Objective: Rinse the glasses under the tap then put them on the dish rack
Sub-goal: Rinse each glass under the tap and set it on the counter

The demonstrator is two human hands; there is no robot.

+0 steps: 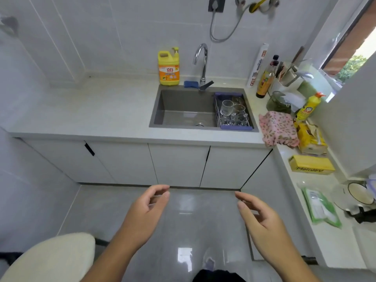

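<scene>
We hold the left hand (149, 208) and the right hand (258, 214) out over the floor (122, 210), well short of the counter (91, 112). Both hands are empty. Each is loosely half-open, fingers curled inward and thumb apart from them, with the palms turned toward one another.

Ahead of us, base cabinets (179, 163) carry the counter, and a grey sink (183, 110) is set into it. The dish rack (234, 110), with purple ends and wire sides, spans the right part of the sink basin. The glasses (227, 107) stand inside this rack, crowded together; we cannot count them exactly. The left part of the basin holds nothing but the drain (199, 124).

The tap (201, 62) rises behind the sink, its spout curving toward the left. No water runs from it. A blue sponge (190, 84) lies just beside its base, and a yellow detergent jug (168, 67) stands to the left of that. A pink patterned cloth (278, 128) rests on the counter to the right of the sink.
</scene>
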